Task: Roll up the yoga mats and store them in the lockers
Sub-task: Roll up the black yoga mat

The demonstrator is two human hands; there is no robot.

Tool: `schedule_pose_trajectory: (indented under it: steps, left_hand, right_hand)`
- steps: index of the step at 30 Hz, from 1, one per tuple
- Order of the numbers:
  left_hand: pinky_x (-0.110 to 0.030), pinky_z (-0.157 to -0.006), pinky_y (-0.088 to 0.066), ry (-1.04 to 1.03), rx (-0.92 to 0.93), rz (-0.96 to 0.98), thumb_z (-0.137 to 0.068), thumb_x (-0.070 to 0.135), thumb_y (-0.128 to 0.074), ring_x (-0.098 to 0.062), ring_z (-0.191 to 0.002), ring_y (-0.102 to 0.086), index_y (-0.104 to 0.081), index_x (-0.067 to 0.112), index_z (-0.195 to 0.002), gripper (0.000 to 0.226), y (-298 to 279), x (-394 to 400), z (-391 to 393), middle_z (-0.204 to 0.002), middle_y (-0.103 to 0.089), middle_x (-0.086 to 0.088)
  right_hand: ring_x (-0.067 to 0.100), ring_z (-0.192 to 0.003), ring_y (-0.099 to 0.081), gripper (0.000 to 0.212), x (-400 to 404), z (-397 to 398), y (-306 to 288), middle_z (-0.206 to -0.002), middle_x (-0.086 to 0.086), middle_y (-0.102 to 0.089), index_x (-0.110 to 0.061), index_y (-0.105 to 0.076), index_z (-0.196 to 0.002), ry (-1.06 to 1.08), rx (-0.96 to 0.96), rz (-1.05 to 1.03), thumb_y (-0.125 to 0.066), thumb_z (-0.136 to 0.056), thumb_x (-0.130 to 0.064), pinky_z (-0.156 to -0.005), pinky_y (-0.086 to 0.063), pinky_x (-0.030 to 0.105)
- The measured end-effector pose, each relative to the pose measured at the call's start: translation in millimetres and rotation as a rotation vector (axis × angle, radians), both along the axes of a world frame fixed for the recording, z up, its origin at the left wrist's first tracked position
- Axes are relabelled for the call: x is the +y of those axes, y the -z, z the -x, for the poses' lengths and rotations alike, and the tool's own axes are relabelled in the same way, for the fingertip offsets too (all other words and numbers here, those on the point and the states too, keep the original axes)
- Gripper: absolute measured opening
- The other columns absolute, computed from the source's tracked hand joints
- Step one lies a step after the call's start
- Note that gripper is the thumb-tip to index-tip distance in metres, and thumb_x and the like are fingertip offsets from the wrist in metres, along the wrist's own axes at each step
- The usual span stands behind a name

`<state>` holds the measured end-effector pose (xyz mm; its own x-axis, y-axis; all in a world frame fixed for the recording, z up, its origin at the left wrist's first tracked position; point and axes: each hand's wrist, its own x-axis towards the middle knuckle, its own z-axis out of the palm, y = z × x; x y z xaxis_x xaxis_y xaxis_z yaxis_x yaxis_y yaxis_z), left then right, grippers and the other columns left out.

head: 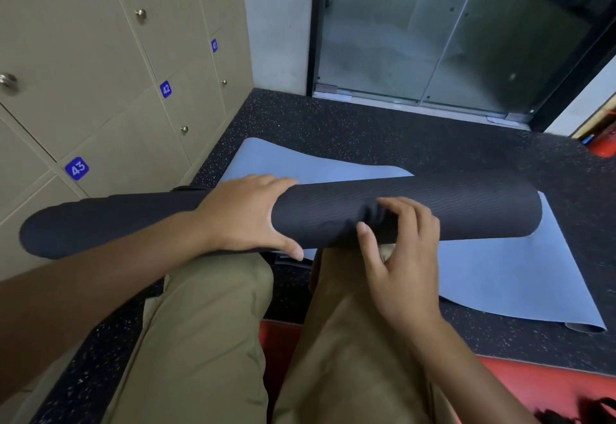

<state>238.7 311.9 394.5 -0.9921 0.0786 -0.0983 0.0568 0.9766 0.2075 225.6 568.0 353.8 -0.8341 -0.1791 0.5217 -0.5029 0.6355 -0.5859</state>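
Mat roll: a dark grey, nearly black rolled mat [416, 210] runs across mid-frame from left edge to right of centre, a fine wavy ribbed texture showing on its surface. Its right end is a rounded, closed-looking edge; its left end blurs out in front of the lockers [100, 73]. The roll lies across the person's knees, clad in khaki trousers [206, 333], and above a light blue mat [500, 273] spread flat on the speckled black floor [366, 133]. The blue mat's far corner curls up slightly at lower right.

Left hand [246, 213]: forearm enters from lower left, palm laid over the top of the roll, fingers wrapped over the far side, thumb hooked under the near side. Gripping the roll.

Right hand [403, 250]: forearm enters from lower right, fingers bent and spread, fingertips pressing the near face of the roll where the material puckers. Thumb raised beside it. Curled onto the roll.

Lockers fill the upper left, beige doors with round metal knobs and blue number tags 41, 42, 43. Glass doors [450, 30] stand at upper centre and right. Red mat [533, 387] along the lower right.
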Motion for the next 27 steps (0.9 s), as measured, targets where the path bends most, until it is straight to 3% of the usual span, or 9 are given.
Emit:
schedule_pose_trajectory:
  steps: [4, 8, 10, 12, 16, 19, 21, 24, 27]
  left_hand:
    - [-0.038, -0.097, -0.047, -0.011, -0.115, -0.055, -0.055, 0.091, -0.069, -0.01, -0.12, -0.044, -0.043, 0.045, -0.138, 0.098, -6, -10, 25, -0.12, -0.057, 0.013]
    - [-0.034, -0.098, -0.04, -0.002, -0.145, -0.026, -0.063, 0.088, -0.066, -0.013, -0.113, -0.041, -0.047, 0.038, -0.138, 0.092, -8, -11, 41, -0.111, -0.052, 0.012]
    - [-0.032, -0.1, -0.034, 0.021, -0.108, 0.014, -0.062, 0.091, -0.062, -0.018, -0.122, -0.043, -0.043, 0.038, -0.145, 0.1, -6, -13, 42, -0.128, -0.05, 0.01]
    - [-0.034, -0.1, -0.037, 0.02, -0.051, 0.02, -0.059, 0.092, -0.064, -0.02, -0.123, -0.045, -0.034, 0.041, -0.151, 0.11, -3, -15, 37, -0.139, -0.041, 0.01]
    - [-0.035, -0.095, -0.043, 0.064, 0.137, 0.247, -0.048, 0.101, -0.055, -0.02, -0.11, -0.052, -0.035, 0.028, -0.15, 0.127, 10, -4, 29, -0.128, -0.052, 0.004]
    - [-0.036, -0.09, -0.046, 0.025, 0.164, 0.306, -0.05, 0.097, -0.06, -0.022, -0.105, -0.056, -0.038, 0.024, -0.147, 0.123, 17, 1, 33, -0.121, -0.059, 0.003]
    - [-0.037, -0.084, -0.049, -0.005, 0.152, 0.262, -0.055, 0.091, -0.064, -0.021, -0.102, -0.058, -0.041, 0.029, -0.142, 0.11, 17, 1, 40, -0.114, -0.061, 0.006]
    - [-0.039, -0.079, -0.051, -0.035, 0.124, 0.211, -0.056, 0.088, -0.066, -0.02, -0.1, -0.06, -0.044, 0.033, -0.134, 0.098, 14, -3, 50, -0.108, -0.061, 0.008]
    - [-0.038, -0.078, -0.049, -0.09, 0.12, 0.131, -0.055, 0.086, -0.07, -0.021, -0.105, -0.062, -0.045, 0.035, -0.134, 0.097, 3, -12, 64, -0.116, -0.063, 0.009]
  right_hand:
    - [0.027, -0.139, -0.035, 0.048, -8, 9, 11, -0.151, 0.004, -0.044, -0.018, -0.054, -0.143, 0.067, 0.013, -0.151, -0.059, -0.1, -0.039, -0.117, -0.03, 0.041]
    - [0.031, -0.137, -0.041, 0.051, -7, 26, 15, -0.15, 0.003, -0.049, -0.021, -0.056, -0.142, 0.102, 0.112, -0.358, -0.05, -0.1, -0.049, -0.112, -0.031, 0.044]
    - [0.031, -0.132, -0.045, 0.05, -5, 33, 14, -0.147, 0.002, -0.052, -0.021, -0.058, -0.14, 0.098, 0.148, -0.396, -0.05, -0.101, -0.051, -0.109, -0.033, 0.045]
    - [0.031, -0.13, -0.046, 0.05, -5, 38, 14, -0.145, 0.001, -0.054, -0.021, -0.059, -0.138, 0.087, 0.164, -0.405, -0.05, -0.1, -0.052, -0.108, -0.035, 0.045]
    - [0.028, -0.132, -0.045, 0.051, -7, 48, 12, -0.145, -0.001, -0.054, -0.023, -0.059, -0.138, 0.046, 0.133, -0.394, -0.047, -0.1, -0.055, -0.108, -0.034, 0.044]
    - [0.023, -0.142, -0.038, 0.049, -8, 58, 8, -0.151, -0.004, -0.05, -0.023, -0.056, -0.141, -0.02, 0.015, -0.282, -0.048, -0.101, -0.048, -0.116, -0.029, 0.041]
    - [0.021, -0.151, -0.025, 0.051, -8, 64, 11, -0.161, -0.002, -0.037, -0.022, -0.048, -0.149, -0.066, -0.097, -0.134, -0.055, -0.101, -0.038, -0.123, -0.021, 0.039]
    - [0.017, -0.157, 0.002, 0.076, -12, 64, 7, -0.171, 0.001, -0.003, -0.024, -0.023, -0.161, -0.041, -0.243, 0.081, -0.064, -0.099, -0.033, -0.125, -0.005, 0.035]
    - [0.013, -0.156, 0.01, 0.097, -19, 71, -11, -0.171, -0.001, 0.012, -0.019, 0.004, -0.163, 0.014, -0.508, 0.325, -0.067, -0.098, -0.034, -0.127, -0.001, 0.036]
